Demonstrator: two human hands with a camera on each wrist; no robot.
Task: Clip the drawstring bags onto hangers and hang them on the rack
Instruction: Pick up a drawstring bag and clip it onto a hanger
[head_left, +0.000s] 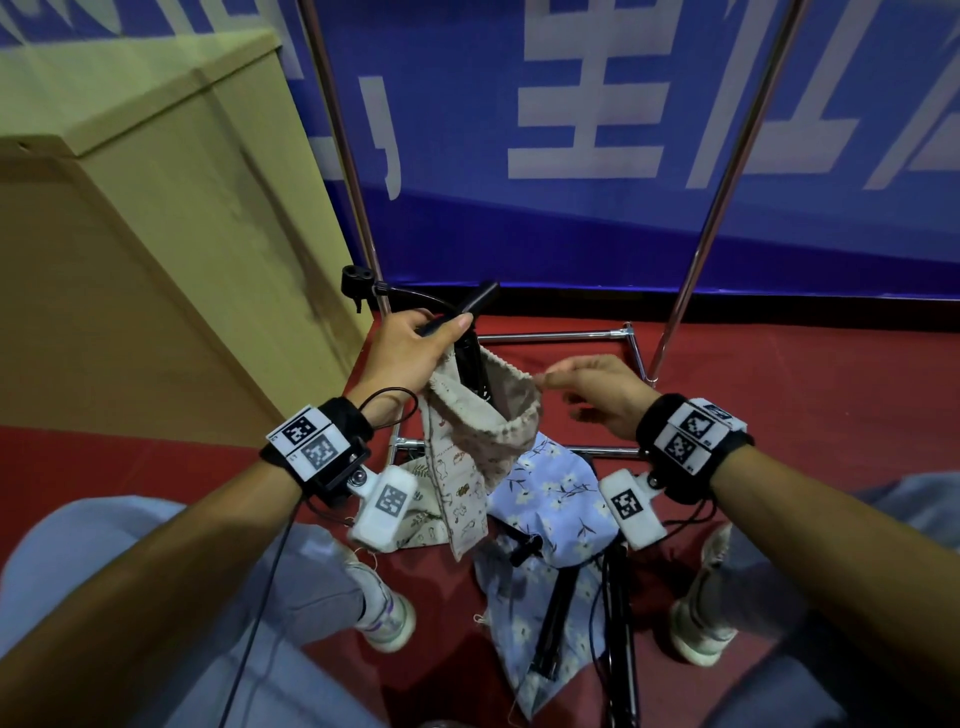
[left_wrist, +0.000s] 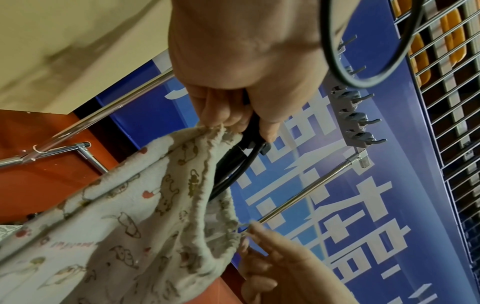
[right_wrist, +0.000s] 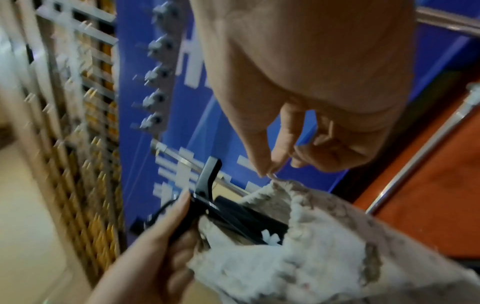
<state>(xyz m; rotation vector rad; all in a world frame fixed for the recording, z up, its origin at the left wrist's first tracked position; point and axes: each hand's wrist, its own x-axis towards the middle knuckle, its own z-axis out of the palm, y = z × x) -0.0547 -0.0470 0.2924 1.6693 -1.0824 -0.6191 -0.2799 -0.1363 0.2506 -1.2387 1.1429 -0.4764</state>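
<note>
Left hand (head_left: 410, 348) is gripping black hanger (head_left: 470, 306) plus beige bag (head_left: 478, 415) rim; right hand (head_left: 597, 387) is pinching far-right rim. We're risking fabric slipping off unclipped.

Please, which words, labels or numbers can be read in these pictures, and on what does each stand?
Blue banner: large white characters, cropped by the frame; none reads whole.
Beige drawstring bag: a tiny printed line, too small to read.
Wrist tags: coded squares, tiny marks unreadable.
</note>
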